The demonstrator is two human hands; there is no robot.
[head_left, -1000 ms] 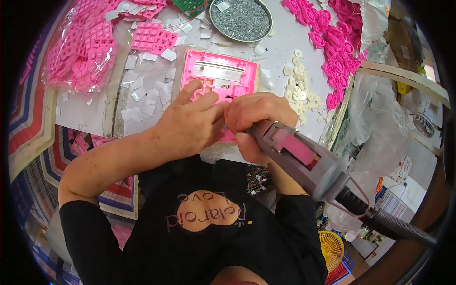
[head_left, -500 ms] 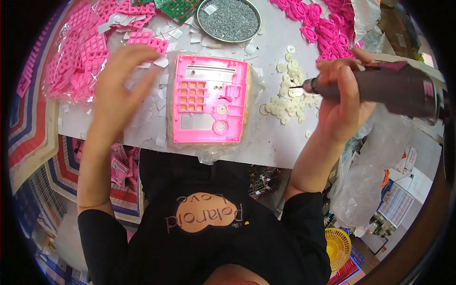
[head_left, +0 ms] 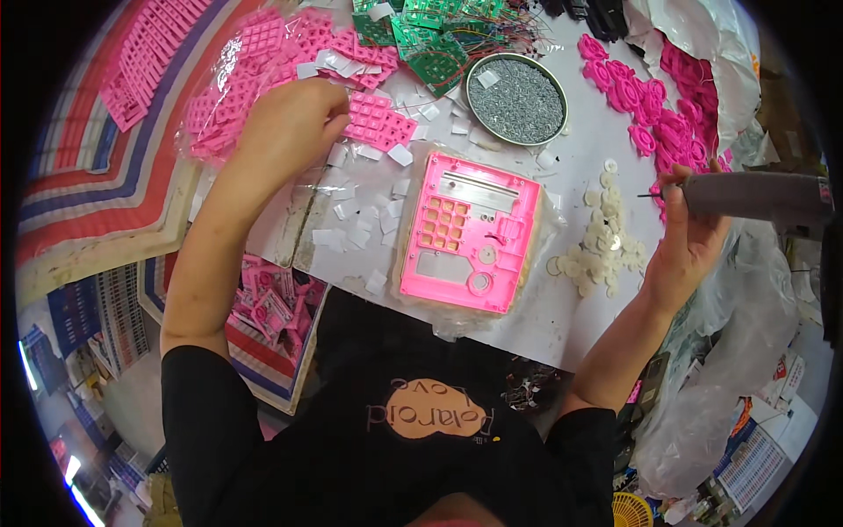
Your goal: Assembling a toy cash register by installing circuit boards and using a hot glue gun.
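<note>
My left hand is over the pile of pink keypad pieces at the upper left, its fingers curled in; whatever lies between the fingertips is hidden. In my right hand is a dark grey electric screwdriver, held level with its thin bit pointing left. A pink plastic housing lies open side up on a plastic-wrapped pad between my hands. It has a grid of square key holes, a rectangular window and round fittings. Neither hand touches it.
A round tin of small screws stands behind the housing, next to green circuit boards with wires. White round discs lie near the screwdriver. Pink looped parts spill from a white bag at the far right. White paper bits are scattered about.
The left hand has moved from open in the air to the keypad pile, with its fingers curled in. The screwdriver stays in the right hand. The whole view has shifted.
</note>
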